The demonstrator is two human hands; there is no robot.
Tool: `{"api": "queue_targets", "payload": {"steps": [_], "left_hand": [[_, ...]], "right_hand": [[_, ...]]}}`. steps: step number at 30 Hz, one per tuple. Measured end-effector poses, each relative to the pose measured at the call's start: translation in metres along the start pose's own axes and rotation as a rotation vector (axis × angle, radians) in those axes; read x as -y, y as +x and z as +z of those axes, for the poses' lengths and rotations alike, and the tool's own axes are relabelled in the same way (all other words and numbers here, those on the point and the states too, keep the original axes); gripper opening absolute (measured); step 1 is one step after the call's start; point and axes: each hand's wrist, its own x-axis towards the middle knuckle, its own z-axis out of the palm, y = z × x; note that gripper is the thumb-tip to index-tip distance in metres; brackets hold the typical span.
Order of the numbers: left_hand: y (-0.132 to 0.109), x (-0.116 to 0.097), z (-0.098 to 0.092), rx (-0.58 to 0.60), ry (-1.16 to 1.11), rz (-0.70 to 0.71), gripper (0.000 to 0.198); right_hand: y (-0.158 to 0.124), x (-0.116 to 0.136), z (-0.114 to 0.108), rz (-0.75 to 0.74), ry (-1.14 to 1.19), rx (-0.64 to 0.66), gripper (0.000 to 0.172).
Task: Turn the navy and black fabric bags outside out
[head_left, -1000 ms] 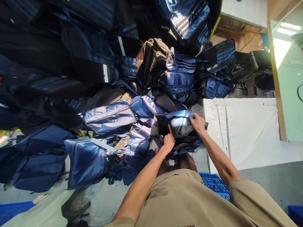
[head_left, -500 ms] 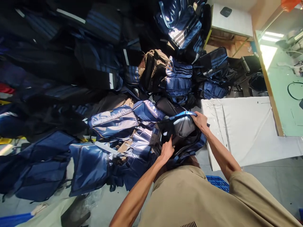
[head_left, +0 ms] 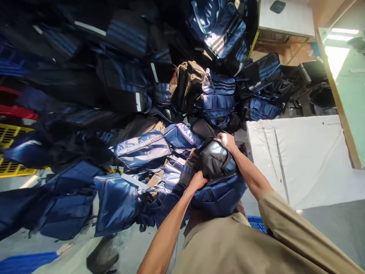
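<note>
A black and navy backpack (head_left: 219, 194) is in front of my body, its dark grey section facing up. My right hand (head_left: 228, 142) is closed on the bag's far upper edge. At the near left side of the opening, my left hand (head_left: 199, 180) grips the bag with curled fingers; the fingertips are partly hidden in the dark fabric. Just left of this bag lie shiny blue bags (head_left: 144, 148), and a blue bag with a pale strip (head_left: 116, 203) stands farther left.
Dark backpacks with blue stripes (head_left: 127, 34) are heaped across the back and left. To the right is a white-wrapped board (head_left: 308, 163), with a glass-topped table (head_left: 345, 99) beyond it. A yellow crate (head_left: 11, 152) is at far left, a blue crate (head_left: 256, 223) beside my body.
My right hand has moved left and let the bright blue strap out of view, now holding the bag's upper edge. My left pointing finger has curled in. The bag's navy side has turned up.
</note>
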Motion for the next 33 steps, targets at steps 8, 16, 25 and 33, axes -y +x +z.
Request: {"api": "queue_targets", "payload": {"steps": [8, 16, 25, 33], "left_hand": [[0.026, -0.004, 0.003, -0.015, 0.015, 0.015, 0.048], [0.012, -0.017, 0.008, -0.004, 0.055, 0.056, 0.062], [-0.022, -0.036, 0.016, -0.297, -0.059, 0.160, 0.149], [-0.071, -0.083, -0.058, -0.436, 0.453, 0.754, 0.113]], "right_hand": [[-0.091, 0.005, -0.059, -0.352, 0.267, -0.306, 0.055], [-0.214, -0.056, 0.025, 0.015, -0.079, -0.352, 0.035], [-0.203, -0.066, 0.044, 0.128, 0.262, -0.476, 0.044], [-0.259, 0.019, -0.043, -0.362, 0.306, -0.530, 0.048]]}}
